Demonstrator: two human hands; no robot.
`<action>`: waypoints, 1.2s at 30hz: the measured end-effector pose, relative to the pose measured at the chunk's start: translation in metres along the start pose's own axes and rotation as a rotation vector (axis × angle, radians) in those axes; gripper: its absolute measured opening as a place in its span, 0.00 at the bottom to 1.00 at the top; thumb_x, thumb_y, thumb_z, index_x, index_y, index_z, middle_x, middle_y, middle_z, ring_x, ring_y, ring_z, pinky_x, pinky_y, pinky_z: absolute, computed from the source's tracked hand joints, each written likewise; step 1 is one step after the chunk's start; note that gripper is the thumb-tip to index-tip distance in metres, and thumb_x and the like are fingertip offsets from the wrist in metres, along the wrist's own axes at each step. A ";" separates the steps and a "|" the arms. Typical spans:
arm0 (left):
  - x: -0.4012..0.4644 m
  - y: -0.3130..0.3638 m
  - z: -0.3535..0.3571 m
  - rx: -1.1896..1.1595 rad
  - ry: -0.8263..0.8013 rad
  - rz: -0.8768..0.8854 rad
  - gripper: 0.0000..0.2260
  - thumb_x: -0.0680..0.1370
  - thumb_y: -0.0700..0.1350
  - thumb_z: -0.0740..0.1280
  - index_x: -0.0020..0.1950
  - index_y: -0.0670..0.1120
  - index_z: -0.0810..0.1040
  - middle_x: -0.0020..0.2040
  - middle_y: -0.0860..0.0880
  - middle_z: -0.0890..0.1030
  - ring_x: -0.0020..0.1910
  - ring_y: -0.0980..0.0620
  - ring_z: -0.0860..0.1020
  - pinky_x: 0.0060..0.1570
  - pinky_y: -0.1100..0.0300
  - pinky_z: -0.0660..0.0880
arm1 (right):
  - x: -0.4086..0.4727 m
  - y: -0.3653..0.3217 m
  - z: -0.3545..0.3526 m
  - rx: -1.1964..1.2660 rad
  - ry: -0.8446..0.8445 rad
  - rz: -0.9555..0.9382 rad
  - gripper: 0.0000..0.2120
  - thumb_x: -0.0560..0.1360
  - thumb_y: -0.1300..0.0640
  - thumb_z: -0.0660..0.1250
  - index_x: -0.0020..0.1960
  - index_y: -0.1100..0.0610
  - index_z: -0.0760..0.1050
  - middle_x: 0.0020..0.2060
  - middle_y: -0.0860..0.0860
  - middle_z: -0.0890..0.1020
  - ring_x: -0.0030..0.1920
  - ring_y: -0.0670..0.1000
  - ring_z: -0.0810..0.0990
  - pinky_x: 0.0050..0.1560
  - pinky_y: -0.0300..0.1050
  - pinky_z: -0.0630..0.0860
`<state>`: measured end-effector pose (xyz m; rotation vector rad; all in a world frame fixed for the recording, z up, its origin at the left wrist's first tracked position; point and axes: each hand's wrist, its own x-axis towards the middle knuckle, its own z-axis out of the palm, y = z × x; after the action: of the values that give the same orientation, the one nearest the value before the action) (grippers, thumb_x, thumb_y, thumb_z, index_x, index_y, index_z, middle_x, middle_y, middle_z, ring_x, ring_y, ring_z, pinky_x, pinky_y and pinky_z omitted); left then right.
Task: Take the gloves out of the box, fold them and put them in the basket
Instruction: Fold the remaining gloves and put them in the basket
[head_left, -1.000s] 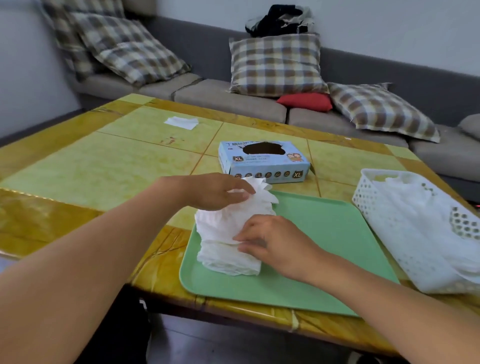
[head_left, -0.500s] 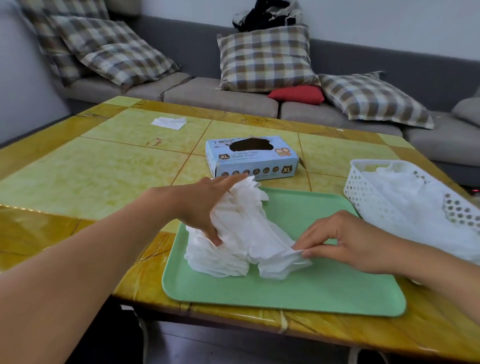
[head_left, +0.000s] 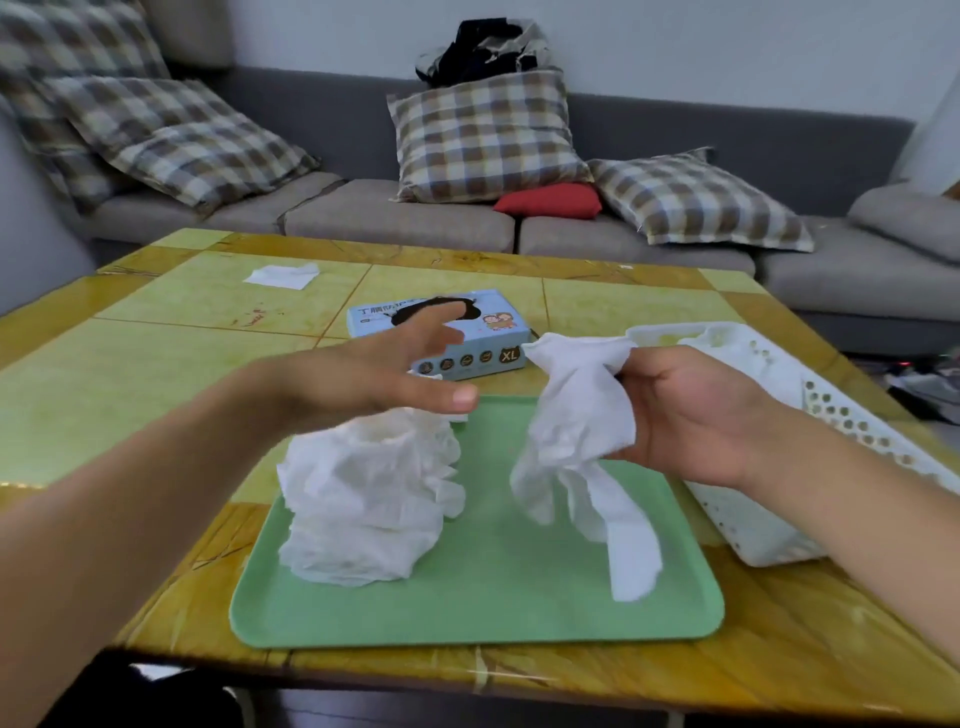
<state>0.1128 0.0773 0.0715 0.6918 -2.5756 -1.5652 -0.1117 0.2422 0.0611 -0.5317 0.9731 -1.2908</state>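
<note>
Beyond the tray (head_left: 467, 613), the blue box (head_left: 470, 340) sits mid-table, half hidden by our left hand (head_left: 363, 379) — fingers now spread, lifted off the glove pile (head_left: 369, 499). Our right hand (head_left: 696, 410) grips one glove (head_left: 576, 441), raised since before, beside the basket (head_left: 831, 415) at the table's right edge.

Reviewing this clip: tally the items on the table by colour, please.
White: 4: glove pile, held glove, basket, paper scrap
Green: 1: tray
Blue: 1: box
Total: 6
</note>
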 end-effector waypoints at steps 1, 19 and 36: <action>0.006 0.010 0.020 -0.154 -0.009 0.021 0.59 0.54 0.68 0.80 0.80 0.58 0.58 0.75 0.56 0.68 0.73 0.57 0.68 0.71 0.55 0.66 | 0.001 0.001 0.002 0.025 -0.027 0.009 0.25 0.73 0.59 0.67 0.70 0.63 0.76 0.61 0.57 0.79 0.57 0.54 0.81 0.61 0.50 0.79; 0.034 0.039 0.059 -0.387 0.489 0.158 0.12 0.74 0.53 0.74 0.47 0.45 0.85 0.41 0.48 0.87 0.38 0.52 0.84 0.37 0.59 0.80 | -0.001 0.004 0.005 -0.377 0.298 -0.411 0.20 0.76 0.50 0.68 0.60 0.63 0.80 0.52 0.58 0.84 0.52 0.56 0.81 0.57 0.55 0.77; 0.018 0.051 0.082 -0.554 0.149 0.247 0.19 0.74 0.42 0.73 0.62 0.37 0.78 0.54 0.40 0.85 0.54 0.46 0.84 0.55 0.51 0.81 | -0.024 0.013 0.033 -0.403 -0.016 -0.353 0.23 0.80 0.71 0.51 0.69 0.61 0.75 0.62 0.60 0.82 0.60 0.61 0.83 0.60 0.54 0.81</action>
<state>0.0564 0.1585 0.0719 0.3950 -1.8941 -1.9188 -0.0771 0.2623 0.0752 -1.0612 1.1690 -1.4003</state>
